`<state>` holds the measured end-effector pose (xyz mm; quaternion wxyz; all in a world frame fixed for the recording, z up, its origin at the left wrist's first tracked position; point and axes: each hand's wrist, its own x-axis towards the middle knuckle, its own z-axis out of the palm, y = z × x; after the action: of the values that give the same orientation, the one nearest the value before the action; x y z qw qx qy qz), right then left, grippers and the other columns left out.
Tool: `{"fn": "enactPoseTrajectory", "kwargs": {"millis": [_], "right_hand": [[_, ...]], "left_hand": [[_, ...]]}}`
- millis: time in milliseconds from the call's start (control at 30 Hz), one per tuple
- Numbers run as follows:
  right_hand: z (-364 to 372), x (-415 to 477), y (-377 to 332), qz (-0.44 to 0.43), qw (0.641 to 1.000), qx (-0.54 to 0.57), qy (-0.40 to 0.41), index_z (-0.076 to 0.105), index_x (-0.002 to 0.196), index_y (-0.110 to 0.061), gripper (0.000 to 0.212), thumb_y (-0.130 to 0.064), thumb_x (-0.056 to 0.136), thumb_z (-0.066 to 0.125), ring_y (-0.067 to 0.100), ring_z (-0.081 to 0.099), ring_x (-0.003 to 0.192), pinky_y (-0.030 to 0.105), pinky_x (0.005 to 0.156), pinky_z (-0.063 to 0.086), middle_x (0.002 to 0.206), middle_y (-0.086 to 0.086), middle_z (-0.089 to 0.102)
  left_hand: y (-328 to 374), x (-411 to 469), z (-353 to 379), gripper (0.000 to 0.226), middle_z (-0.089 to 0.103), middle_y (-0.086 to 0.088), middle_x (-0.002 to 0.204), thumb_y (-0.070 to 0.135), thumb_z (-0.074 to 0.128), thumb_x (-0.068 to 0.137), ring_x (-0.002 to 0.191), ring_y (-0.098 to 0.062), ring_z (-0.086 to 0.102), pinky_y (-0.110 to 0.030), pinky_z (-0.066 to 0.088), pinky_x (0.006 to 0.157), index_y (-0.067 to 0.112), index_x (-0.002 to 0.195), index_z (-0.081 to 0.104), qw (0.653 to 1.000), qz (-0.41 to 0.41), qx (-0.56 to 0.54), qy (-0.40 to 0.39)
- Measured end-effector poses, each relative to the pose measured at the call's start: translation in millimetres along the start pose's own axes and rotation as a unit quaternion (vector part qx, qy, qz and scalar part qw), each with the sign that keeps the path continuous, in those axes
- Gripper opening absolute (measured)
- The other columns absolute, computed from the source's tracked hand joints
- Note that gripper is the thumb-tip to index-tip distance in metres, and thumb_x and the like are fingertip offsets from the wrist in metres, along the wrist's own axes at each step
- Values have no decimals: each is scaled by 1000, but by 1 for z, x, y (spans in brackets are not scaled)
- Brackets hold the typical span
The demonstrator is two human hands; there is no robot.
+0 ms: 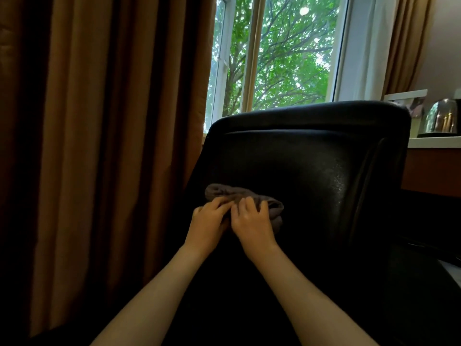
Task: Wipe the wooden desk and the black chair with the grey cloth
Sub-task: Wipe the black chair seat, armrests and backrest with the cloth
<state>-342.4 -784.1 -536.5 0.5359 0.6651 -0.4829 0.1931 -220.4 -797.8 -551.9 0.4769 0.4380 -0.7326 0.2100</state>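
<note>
Head view, centre frame: left hand and right hand, side by side, fingers curled, grip the bunched grey cloth against the black chair back.

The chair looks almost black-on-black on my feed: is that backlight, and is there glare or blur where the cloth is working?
Head view: the bright window backlights the scene, so the black chair and lower frame sink into shadow; a pale sheen sits on the backrest right of the grey cloth; left hand and right hand on it look sharp.
</note>
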Motion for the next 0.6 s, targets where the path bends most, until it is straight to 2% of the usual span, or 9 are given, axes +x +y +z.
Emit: {"fn": "enactPoseTrajectory", "kwargs": {"millis": [133,233,300,400,467,500,533,567,600], "right_hand": [[-11,-18,-11,-60,998,27,-25,74,70,-20,32,-38,45,85,15,61,68,32,60,49,68,-2,66],[-28,-6,12,-113,992,5,48,73,72,-19,16,-28,64,62,20,60,67,36,68,36,69,0,65],[-41,14,31,-106,988,-16,110,70,71,-16,29,-21,71,42,24,60,66,37,68,28,69,3,63],[-61,36,59,-43,989,-41,133,70,77,-16,24,-21,76,47,26,63,75,39,74,32,78,6,66],[-68,33,71,-16,999,-30,41,68,102,-16,22,-24,83,57,28,60,101,45,95,36,107,10,65],[-67,28,74,-14,1000,-6,-23,59,118,-16,31,-26,89,55,30,49,119,52,106,27,127,12,55],[-66,20,76,-16,997,13,-70,49,130,-17,38,-26,93,49,31,37,131,58,110,15,139,12,44],[-65,12,75,-23,994,14,-103,43,135,-17,42,-25,94,46,30,30,135,61,110,12,143,12,37],[-62,2,69,-32,993,-6,-110,43,135,-17,43,-25,93,47,29,32,134,61,109,16,142,12,39]], "left_hand": [[-6,-27,-10,43,49,5,138,27,51,92,121,-16,52,-39,44,94,27,135,50,991,-36,62,-117],[-9,-16,-27,53,40,5,142,25,51,92,130,-15,43,-44,39,104,29,142,35,977,-58,9,-203],[-5,7,-38,55,46,1,138,26,53,89,125,-19,48,-46,42,101,26,142,37,976,-40,-82,-200],[12,45,-50,56,45,-3,141,23,55,88,126,-22,48,-47,42,101,22,141,38,986,-30,-89,-140],[25,58,-53,55,41,-1,144,22,55,90,128,-20,46,-47,41,102,24,142,37,988,-33,-78,-132],[30,59,-52,55,40,1,145,22,55,91,129,-19,44,-47,41,103,26,142,37,986,-38,-70,-146],[32,56,-47,53,40,1,145,21,55,91,129,-19,44,-46,41,103,26,141,38,984,-43,-67,-160],[34,50,-43,51,43,1,143,18,56,91,128,-19,45,-45,42,102,25,139,42,983,-47,-67,-164],[35,41,-36,47,46,0,139,17,56,90,125,-19,48,-44,43,100,24,136,47,985,-49,-62,-154]]}}
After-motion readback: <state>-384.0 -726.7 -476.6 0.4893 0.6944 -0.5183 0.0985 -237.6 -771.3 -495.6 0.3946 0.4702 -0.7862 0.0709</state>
